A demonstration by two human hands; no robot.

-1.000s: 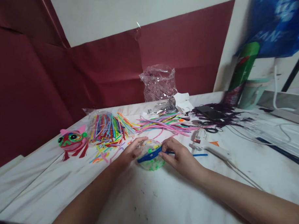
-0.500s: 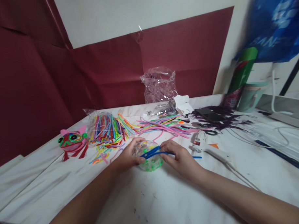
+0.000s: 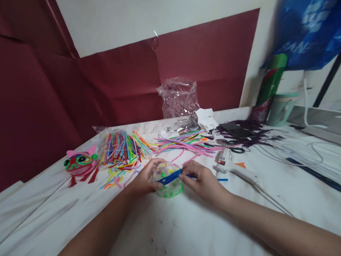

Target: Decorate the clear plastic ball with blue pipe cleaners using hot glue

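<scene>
Two hands meet over the clear round shell, the left hand (image 3: 150,177) curled around its left side and the right hand (image 3: 198,175) pinching the blue strip (image 3: 170,178), which slants across the near side of the shell (image 3: 169,191). One second ago the strip's left end stuck out free; now the left thumb rests against it, so the strip seems steadied at both ends, and the work looks to be at the stage of placing it on the shell. Whether it is fixed to the shell cannot be told. The shell is on the table (image 3: 174,232) between the hands, and its green-dotted near part shows below the strip. A thin blue end (image 3: 222,180) comes out to the right of the right hand, and it has drawn a little closer to that hand. Further right are the white glue gun (image 3: 240,171) and, just beyond its handle, an orange piece (image 3: 240,165); black scissors (image 3: 237,150) lie farther back. On the far side of the hands loose coloured stems (image 3: 185,144) are spread, with a bagged bundle of stems (image 3: 118,146) to their left. At far left sits a pink figure (image 3: 80,163) with large eyes and red tassels.
</scene>
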